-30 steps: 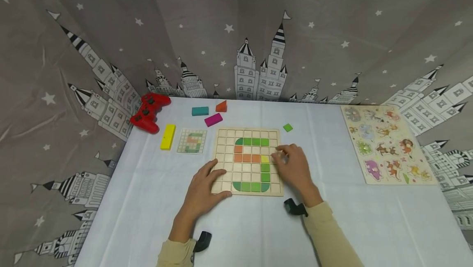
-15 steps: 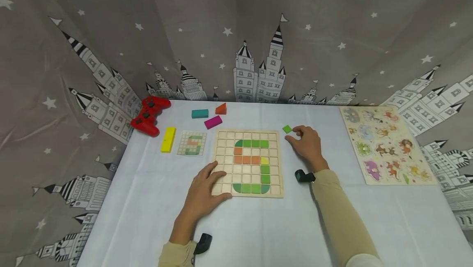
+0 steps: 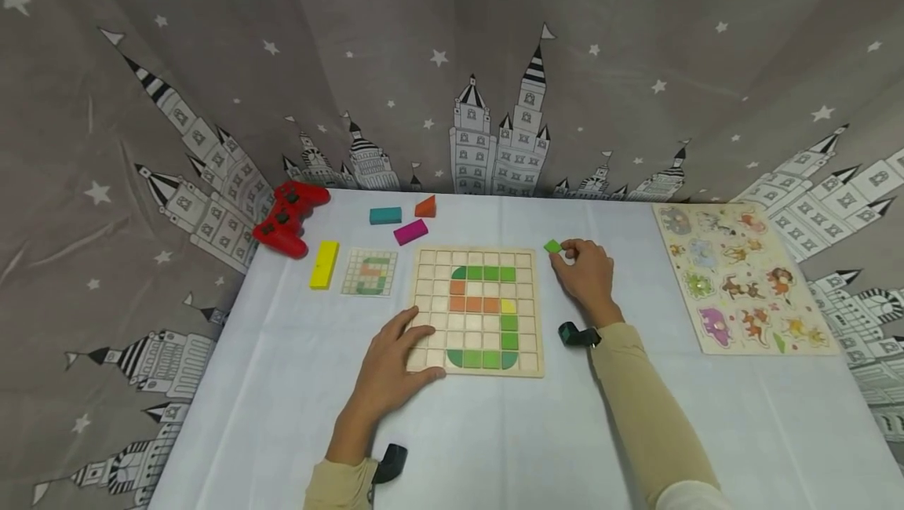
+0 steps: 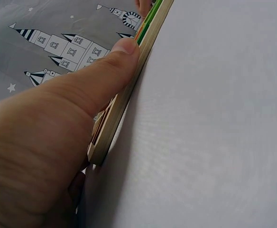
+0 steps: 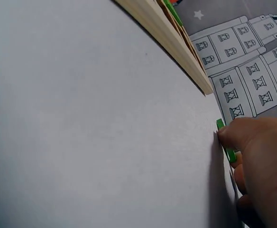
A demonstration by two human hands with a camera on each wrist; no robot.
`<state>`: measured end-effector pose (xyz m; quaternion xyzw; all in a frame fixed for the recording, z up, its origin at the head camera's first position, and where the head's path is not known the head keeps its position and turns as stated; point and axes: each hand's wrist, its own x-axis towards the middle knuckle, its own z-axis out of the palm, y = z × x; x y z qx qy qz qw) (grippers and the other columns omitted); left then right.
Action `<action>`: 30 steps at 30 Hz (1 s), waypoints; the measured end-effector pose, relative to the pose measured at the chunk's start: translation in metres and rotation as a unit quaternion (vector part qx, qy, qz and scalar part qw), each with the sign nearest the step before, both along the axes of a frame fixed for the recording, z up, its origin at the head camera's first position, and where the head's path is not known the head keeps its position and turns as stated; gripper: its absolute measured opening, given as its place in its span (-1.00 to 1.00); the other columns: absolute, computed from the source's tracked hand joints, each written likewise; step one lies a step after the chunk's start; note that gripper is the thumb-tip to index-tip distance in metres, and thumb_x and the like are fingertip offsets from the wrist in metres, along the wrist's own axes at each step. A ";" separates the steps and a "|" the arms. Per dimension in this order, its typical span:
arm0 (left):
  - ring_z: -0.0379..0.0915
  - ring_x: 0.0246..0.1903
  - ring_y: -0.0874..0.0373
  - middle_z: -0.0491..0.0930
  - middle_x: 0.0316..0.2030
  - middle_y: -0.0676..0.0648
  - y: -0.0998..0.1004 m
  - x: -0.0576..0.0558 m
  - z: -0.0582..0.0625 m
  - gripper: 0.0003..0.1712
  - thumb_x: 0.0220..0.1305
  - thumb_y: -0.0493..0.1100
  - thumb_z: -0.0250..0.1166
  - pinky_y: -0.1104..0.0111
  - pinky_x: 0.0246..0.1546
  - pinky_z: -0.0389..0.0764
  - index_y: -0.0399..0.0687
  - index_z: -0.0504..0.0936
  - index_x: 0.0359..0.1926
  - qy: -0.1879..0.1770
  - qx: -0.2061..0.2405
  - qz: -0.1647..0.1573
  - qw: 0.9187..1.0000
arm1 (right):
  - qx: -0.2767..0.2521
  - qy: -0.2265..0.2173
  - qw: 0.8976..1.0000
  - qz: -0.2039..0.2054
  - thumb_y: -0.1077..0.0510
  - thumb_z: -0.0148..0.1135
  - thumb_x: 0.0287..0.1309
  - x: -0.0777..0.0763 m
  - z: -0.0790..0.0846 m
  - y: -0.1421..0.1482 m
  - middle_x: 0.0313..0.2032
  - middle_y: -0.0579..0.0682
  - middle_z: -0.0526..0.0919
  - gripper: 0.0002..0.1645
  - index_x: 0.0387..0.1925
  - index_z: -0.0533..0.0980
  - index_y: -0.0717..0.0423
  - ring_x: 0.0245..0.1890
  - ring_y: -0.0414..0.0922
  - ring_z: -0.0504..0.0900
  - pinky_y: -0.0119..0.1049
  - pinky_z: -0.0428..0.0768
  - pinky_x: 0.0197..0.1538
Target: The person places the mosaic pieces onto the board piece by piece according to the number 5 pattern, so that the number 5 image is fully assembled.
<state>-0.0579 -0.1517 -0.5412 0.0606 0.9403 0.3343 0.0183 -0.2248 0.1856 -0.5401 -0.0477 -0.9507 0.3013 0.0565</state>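
Observation:
A wooden grid board [image 3: 428, 259] lies mid-table, bearing green, orange and yellow tiles in an S-like shape. My left hand [image 3: 387, 369] rests on its lower left corner with spread fingers. In the left wrist view, the thumb [image 4: 107, 71] lies against the board's edge. Beyond the board's upper right corner, my right hand [image 3: 588, 273] pinches a small green tile [image 3: 552, 246]. The right wrist view shows the thumb on the near face of that green tile [image 5: 231, 155], which stands close over the white cloth; the other fingers are partly hidden behind.
Left of the board lie a pattern card [image 3: 369, 272] and a yellow block [image 3: 324, 264]. Behind are a teal block [image 3: 384, 216], a magenta block [image 3: 410, 232], an orange wedge [image 3: 426, 207] and a red game controller [image 3: 288, 220]. An animal puzzle board [image 3: 749, 282] lies at the right.
My right hand has moved from the board's right edge up and right to the loose green tile and taken it between thumb and finger. The left hand has stayed on the board's corner.

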 end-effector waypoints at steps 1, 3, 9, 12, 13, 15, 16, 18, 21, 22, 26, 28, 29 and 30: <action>0.12 0.53 -0.13 0.21 0.55 -0.04 0.000 0.000 0.000 -0.20 -0.04 0.23 0.60 -0.16 0.44 0.26 0.15 0.61 0.24 0.001 -0.001 -0.001 1.000 | -0.006 0.002 1.000 0.002 -0.06 0.26 0.31 0.002 0.000 0.000 -0.19 0.15 0.64 -0.54 0.05 0.62 0.19 -0.12 0.12 0.50 0.11 0.34 0.14; 0.12 0.53 -0.13 0.21 0.55 -0.04 0.000 0.000 -0.001 -0.20 -0.05 0.23 0.60 -0.16 0.44 0.26 0.15 0.61 0.23 0.000 -0.002 -0.002 1.000 | -0.027 0.005 1.000 0.007 -0.05 0.27 0.30 0.006 0.000 0.001 -0.21 0.14 0.63 -0.54 0.04 0.62 0.20 -0.14 0.10 0.49 0.06 0.35 0.11; 0.13 0.53 -0.13 0.22 0.54 -0.04 0.001 0.000 0.002 -0.20 -0.06 0.22 0.62 -0.16 0.45 0.26 0.16 0.61 0.23 0.001 0.003 0.001 1.000 | -0.093 0.037 0.994 0.052 -0.01 0.32 0.29 0.031 0.004 -0.011 -0.26 0.10 0.61 -0.57 0.03 0.63 0.21 -0.23 0.01 0.49 -0.14 0.44 -0.09; 0.12 0.53 -0.14 0.22 0.54 -0.04 0.001 0.000 0.003 -0.21 -0.05 0.22 0.61 -0.17 0.45 0.26 0.16 0.61 0.23 -0.002 0.001 0.002 1.000 | -0.095 0.052 0.988 0.109 0.00 0.36 0.26 0.053 0.011 -0.029 -0.27 0.07 0.64 -0.60 0.01 0.64 0.18 -0.24 -0.03 0.51 -0.17 0.45 -0.12; 0.12 0.53 -0.14 0.22 0.54 -0.04 0.001 0.000 0.003 -0.21 -0.05 0.22 0.61 -0.17 0.45 0.25 0.16 0.61 0.23 -0.004 0.000 0.003 1.000 | -0.094 0.050 0.986 0.130 0.01 0.37 0.26 0.061 0.013 -0.036 -0.27 0.05 0.64 -0.62 0.00 0.65 0.16 -0.24 -0.05 0.52 -0.18 0.47 -0.12; 0.12 0.53 -0.14 0.22 0.54 -0.03 0.001 0.000 0.003 -0.21 -0.05 0.22 0.61 -0.17 0.45 0.25 0.16 0.61 0.23 -0.005 -0.001 0.004 1.000 | -0.092 0.040 0.981 0.169 0.01 0.40 0.24 0.077 0.018 -0.052 -0.28 -0.01 0.65 -0.65 -0.02 0.66 0.11 -0.26 -0.10 0.51 -0.20 0.47 -0.13; 0.12 0.53 -0.14 0.22 0.54 -0.03 0.001 0.000 0.003 -0.21 -0.05 0.22 0.61 -0.17 0.45 0.25 0.16 0.61 0.23 -0.005 -0.002 0.003 1.000 | -0.092 0.033 0.977 0.188 0.02 0.41 0.23 0.085 0.019 -0.060 -0.29 -0.04 0.64 -0.66 -0.03 0.66 0.08 -0.27 -0.13 0.50 -0.21 0.48 -0.12; 0.13 0.53 -0.14 0.22 0.54 -0.03 0.001 0.001 0.003 -0.21 -0.05 0.22 0.61 -0.17 0.45 0.26 0.15 0.61 0.23 -0.001 -0.004 0.002 1.000 | -0.084 0.016 0.971 0.222 0.01 0.43 0.21 0.100 0.022 -0.076 -0.31 -0.10 0.62 -0.69 -0.05 0.66 0.03 -0.29 -0.19 0.47 -0.22 0.48 -0.10; 0.14 0.52 -0.14 0.22 0.54 -0.03 0.001 0.000 0.001 -0.21 -0.04 0.25 0.59 -0.17 0.44 0.28 0.16 0.61 0.23 0.006 -0.007 -0.002 1.000 | -0.050 -0.002 0.964 0.261 -0.02 0.44 0.21 0.118 0.024 -0.096 -0.36 -0.17 0.57 -0.71 -0.08 0.67 -0.02 -0.31 -0.24 0.43 -0.20 0.48 -0.07; 0.14 0.52 -0.14 0.22 0.54 -0.03 0.001 0.000 0.001 -0.21 -0.04 0.25 0.59 -0.17 0.44 0.27 0.16 0.61 0.23 0.007 -0.008 -0.002 1.000 | -0.034 -0.003 0.963 0.268 -0.04 0.43 0.21 0.122 0.024 -0.101 -0.37 -0.19 0.55 -0.71 -0.08 0.67 -0.03 -0.31 -0.25 0.41 -0.19 0.48 -0.05; 0.14 0.52 -0.14 0.22 0.54 -0.04 0.000 0.000 0.001 -0.21 -0.03 0.26 0.59 -0.18 0.43 0.28 0.15 0.61 0.23 0.009 -0.010 -0.002 1.000 | 0.010 -0.001 0.963 0.270 -0.06 0.44 0.21 0.131 0.023 -0.115 -0.38 -0.22 0.52 -0.71 -0.09 0.68 -0.05 -0.31 -0.26 0.41 -0.15 0.49 0.02; 0.14 0.52 -0.14 0.22 0.54 -0.05 0.000 0.000 0.002 -0.20 -0.04 0.26 0.59 -0.18 0.43 0.28 0.15 0.61 0.23 0.007 -0.010 -0.001 1.000 | 0.014 0.002 0.965 0.261 -0.04 0.44 0.21 0.132 0.022 -0.118 -0.39 -0.23 0.51 -0.71 -0.09 0.69 -0.04 -0.31 -0.25 0.41 -0.13 0.49 0.04; 0.14 0.52 -0.14 0.22 0.54 -0.05 0.000 0.000 0.001 -0.21 -0.03 0.25 0.59 -0.19 0.43 0.28 0.15 0.61 0.23 0.007 -0.011 -0.001 1.000 | 0.014 0.002 0.966 0.256 -0.04 0.45 0.20 0.132 0.022 -0.119 -0.39 -0.23 0.51 -0.71 -0.09 0.69 -0.04 -0.31 -0.25 0.42 -0.13 0.49 0.04; 0.13 0.53 -0.14 0.22 0.54 -0.04 0.000 0.000 0.001 -0.21 -0.03 0.26 0.59 -0.19 0.43 0.28 0.15 0.61 0.24 0.006 -0.013 -0.001 1.000 | 0.012 0.003 0.967 0.253 -0.03 0.46 0.20 0.132 0.022 -0.119 -0.39 -0.23 0.52 -0.71 -0.09 0.69 -0.03 -0.32 -0.25 0.43 -0.12 0.50 0.04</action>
